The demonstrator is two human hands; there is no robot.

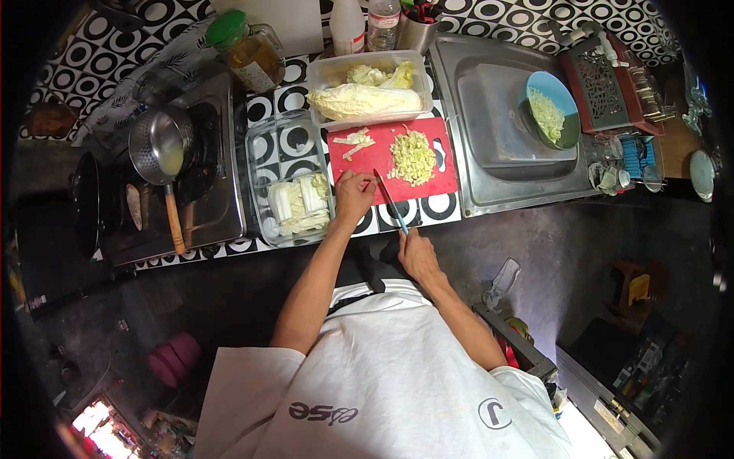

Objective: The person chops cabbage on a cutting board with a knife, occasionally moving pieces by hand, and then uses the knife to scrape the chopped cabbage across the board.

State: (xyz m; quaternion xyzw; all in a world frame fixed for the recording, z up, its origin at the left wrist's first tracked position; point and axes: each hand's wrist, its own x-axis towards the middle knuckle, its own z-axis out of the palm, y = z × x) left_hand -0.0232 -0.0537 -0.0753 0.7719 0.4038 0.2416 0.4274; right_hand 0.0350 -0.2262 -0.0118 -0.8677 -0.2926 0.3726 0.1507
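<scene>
Chopped cabbage (414, 157) heaps on red board (440, 180) beside sink (497, 122).

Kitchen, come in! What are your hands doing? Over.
Right hand grips knife. Left hand rests on red cutting board. Chopped cabbage beside blade, nothing blocking.

A white T-shirt (397, 382), seen from above on the person wearing the camera, carries dark lettering near its lower hem that appears upside down or mirrored and reads roughly like "esbe", though the exact word cannot be made out. Near the shirt's right side is a small circle enclosing a single character resembling a "J" or "U". A clear plastic bottle (382, 21) at the back of the counter has a label, but its print is too small to read.
</scene>
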